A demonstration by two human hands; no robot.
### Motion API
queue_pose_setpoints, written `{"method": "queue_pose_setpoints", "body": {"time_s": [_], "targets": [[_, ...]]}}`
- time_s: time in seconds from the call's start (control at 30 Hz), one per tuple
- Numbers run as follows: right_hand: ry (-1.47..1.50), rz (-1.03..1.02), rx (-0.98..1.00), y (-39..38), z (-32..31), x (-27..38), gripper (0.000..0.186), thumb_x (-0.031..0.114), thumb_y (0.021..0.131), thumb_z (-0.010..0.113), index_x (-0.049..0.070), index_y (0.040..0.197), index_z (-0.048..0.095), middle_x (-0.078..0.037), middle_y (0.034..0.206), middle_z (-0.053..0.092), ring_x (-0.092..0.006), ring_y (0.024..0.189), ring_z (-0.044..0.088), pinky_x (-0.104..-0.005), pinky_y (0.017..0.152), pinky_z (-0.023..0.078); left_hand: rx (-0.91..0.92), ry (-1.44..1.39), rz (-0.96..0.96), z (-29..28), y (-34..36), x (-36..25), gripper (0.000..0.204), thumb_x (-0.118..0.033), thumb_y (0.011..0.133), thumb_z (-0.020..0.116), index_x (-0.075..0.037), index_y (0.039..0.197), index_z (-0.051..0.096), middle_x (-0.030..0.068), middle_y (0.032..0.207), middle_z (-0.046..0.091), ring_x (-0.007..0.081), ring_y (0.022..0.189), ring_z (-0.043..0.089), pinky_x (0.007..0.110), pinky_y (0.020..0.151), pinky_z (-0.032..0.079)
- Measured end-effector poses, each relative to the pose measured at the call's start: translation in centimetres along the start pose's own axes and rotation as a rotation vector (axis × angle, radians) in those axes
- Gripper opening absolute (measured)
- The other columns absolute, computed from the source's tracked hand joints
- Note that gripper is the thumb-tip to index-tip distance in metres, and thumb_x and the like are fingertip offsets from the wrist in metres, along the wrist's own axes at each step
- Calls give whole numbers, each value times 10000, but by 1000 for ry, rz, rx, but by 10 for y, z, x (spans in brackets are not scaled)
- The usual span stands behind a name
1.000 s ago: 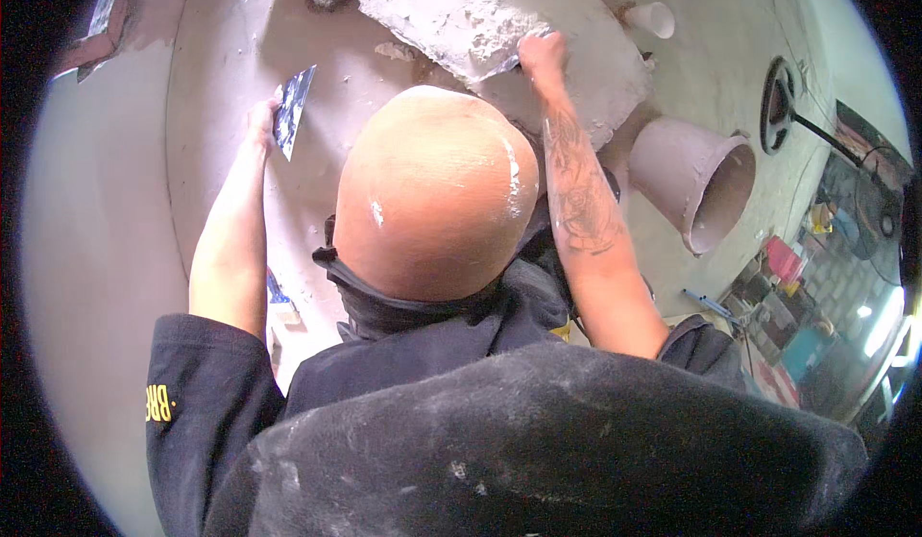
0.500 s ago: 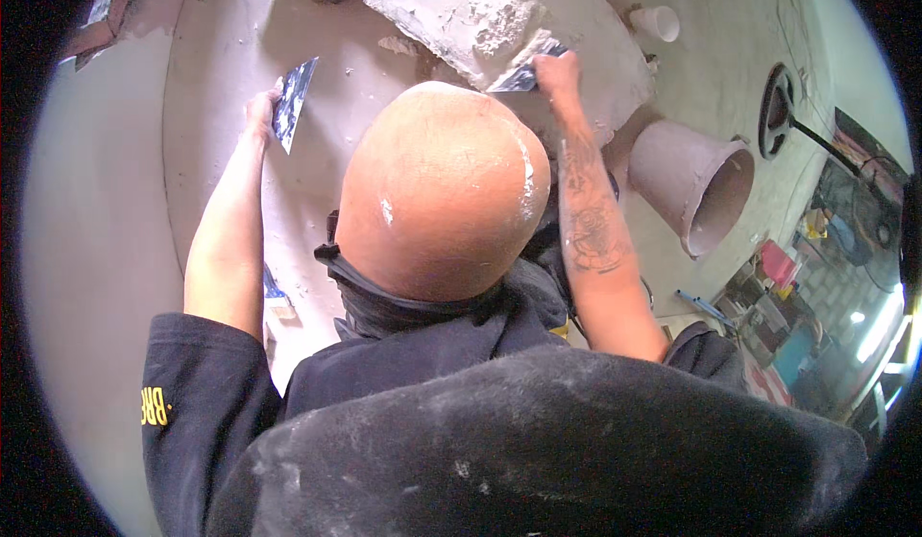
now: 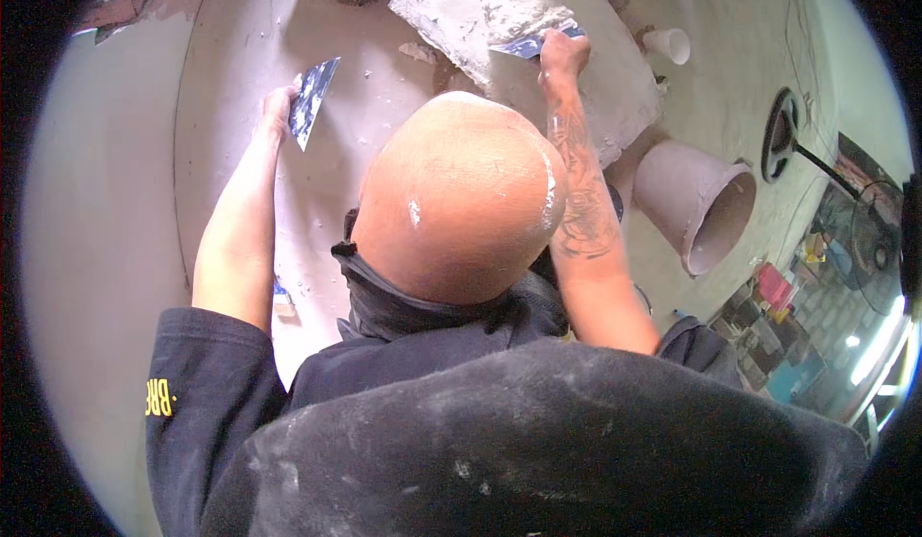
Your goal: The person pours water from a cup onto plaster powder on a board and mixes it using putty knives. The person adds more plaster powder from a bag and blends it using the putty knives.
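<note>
My left hand (image 3: 279, 107) is closed on a wide putty knife (image 3: 315, 103), its blue blade smeared with white and held at a slant, apart from the plaster. Ahead on the right, my right hand (image 3: 565, 54) grips a second wide putty knife (image 3: 521, 48). That blade's long edge meets a heap of wet, off-white plaster (image 3: 526, 11). The heap lies on a pale, plaster-coated board or sheet (image 3: 615, 81). My head hides part of the area between my forearms.
Right of the board stands a plaster-stained bucket (image 3: 663, 191), with a small white cup (image 3: 675, 47) beyond it. Farther right are a stand fan's round black base (image 3: 780, 134) and assorted items near a wall. A small blue-and-white object (image 3: 283, 302) lies beside my left forearm.
My right hand has pushed its putty knife farther away, and the blade has turned flatter across the heap. My left hand has shifted slightly right in the picture, still gripping its knife.
</note>
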State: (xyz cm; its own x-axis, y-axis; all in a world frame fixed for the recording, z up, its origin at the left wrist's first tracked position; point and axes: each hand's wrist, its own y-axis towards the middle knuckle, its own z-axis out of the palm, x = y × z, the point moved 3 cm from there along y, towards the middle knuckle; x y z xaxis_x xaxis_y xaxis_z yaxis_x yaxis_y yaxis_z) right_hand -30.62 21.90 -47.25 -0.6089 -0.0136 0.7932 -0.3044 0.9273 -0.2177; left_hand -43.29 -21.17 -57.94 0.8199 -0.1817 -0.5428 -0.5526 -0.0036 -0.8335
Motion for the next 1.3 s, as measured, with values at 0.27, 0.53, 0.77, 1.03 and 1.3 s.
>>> {"method": "queue_pose_setpoints", "body": {"time_s": [0.27, 0.53, 0.77, 1.03, 1.3], "targets": [[-540, -395, 300, 0, -3, 36, 373, 104, 695, 578, -11, 1049, 557, -228, 1026, 601, -377, 980, 583, -425, 852, 452, -34, 41, 23, 9, -25, -12, 161, -165, 779, 577, -25, 748, 651, 27, 632, 597, 122, 488, 537, 275, 467, 420], [-975, -1012, 355, -14, -1, 24, 270, 41, 727, 551, 83, 994, 544, -111, 1019, 513, -312, 988, 526, -441, 804, 447, -43, 41, 16, 6, -12, -7, 159, -155, 768, 574, -13, 762, 646, 43, 641, 604, 127, 506, 549, 279, 468, 422], [-968, -1047, 516, 0, -15, 11, 220, 34, 727, 565, 101, 935, 578, -83, 1054, 530, -295, 1023, 518, -449, 823, 438, -50, 23, -16, -5, 3, 5, 159, -169, 789, 560, -29, 748, 623, 47, 632, 600, 140, 493, 542, 280, 457, 421], [-989, -1062, 407, 25, -3, 28, 202, 88, 775, 533, 145, 945, 626, -48, 986, 587, -263, 996, 559, -450, 818, 446, -11, 63, -7, -11, 27, 14, 177, -182, 815, 547, -38, 750, 628, 42, 637, 608, 141, 486, 543, 282, 458, 422], [-1022, -971, 619, 37, -9, 26, 196, 99, 802, 509, 171, 923, 645, -41, 1022, 595, -252, 1024, 563, -439, 833, 446, 1, 91, -36, -13, 13, 10, 195, -111, 833, 549, 44, 912, 635, 60, 762, 644, 134, 569, 575, 271, 545, 469]]}}
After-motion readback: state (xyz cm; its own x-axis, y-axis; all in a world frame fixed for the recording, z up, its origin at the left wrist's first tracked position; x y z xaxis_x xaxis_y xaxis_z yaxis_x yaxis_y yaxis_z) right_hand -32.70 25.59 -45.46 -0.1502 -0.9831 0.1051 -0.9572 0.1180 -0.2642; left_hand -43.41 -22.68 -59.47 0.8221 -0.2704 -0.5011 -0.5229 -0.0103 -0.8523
